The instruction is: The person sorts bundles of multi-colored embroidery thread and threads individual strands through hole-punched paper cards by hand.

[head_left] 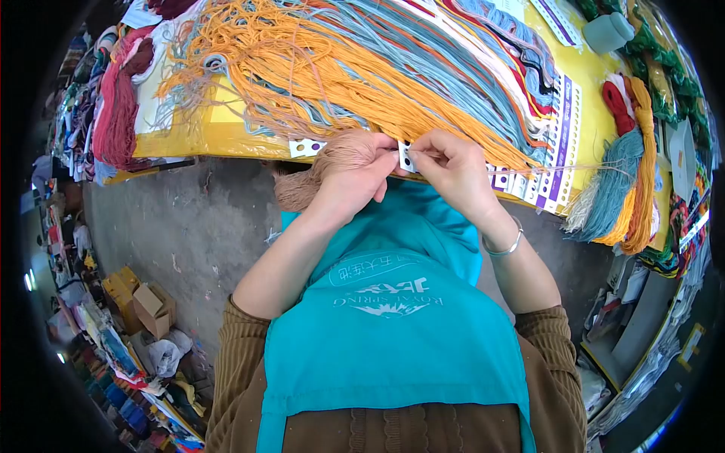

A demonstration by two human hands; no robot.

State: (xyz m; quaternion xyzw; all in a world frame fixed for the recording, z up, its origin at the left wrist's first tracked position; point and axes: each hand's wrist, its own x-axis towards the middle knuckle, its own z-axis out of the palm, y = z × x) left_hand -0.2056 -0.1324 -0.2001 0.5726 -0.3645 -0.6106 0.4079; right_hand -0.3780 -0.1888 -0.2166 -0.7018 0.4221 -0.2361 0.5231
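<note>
A thick skein of pinkish-beige thread (pixel 341 155) is gathered in my left hand (pixel 361 180), its loose end hanging below the table edge. Between my hands shows a small white card with punched holes (pixel 405 157); my left fingertips touch its left side. My right hand (pixel 459 170) is closed in a pinch at the card's right side, and what lies between those fingertips is too small to make out. Just beyond both hands, long orange threads (pixel 347 79) lie across the table.
Blue, white and red threads (pixel 483 68) lie beyond the orange ones on the yellow table (pixel 192 140). Purple-and-white punched cards (pixel 563 143) stand at the right, beside bundled skeins (pixel 615 177). Red skeins (pixel 117 113) hang at the left edge. Cardboard boxes (pixel 153 308) sit on the floor.
</note>
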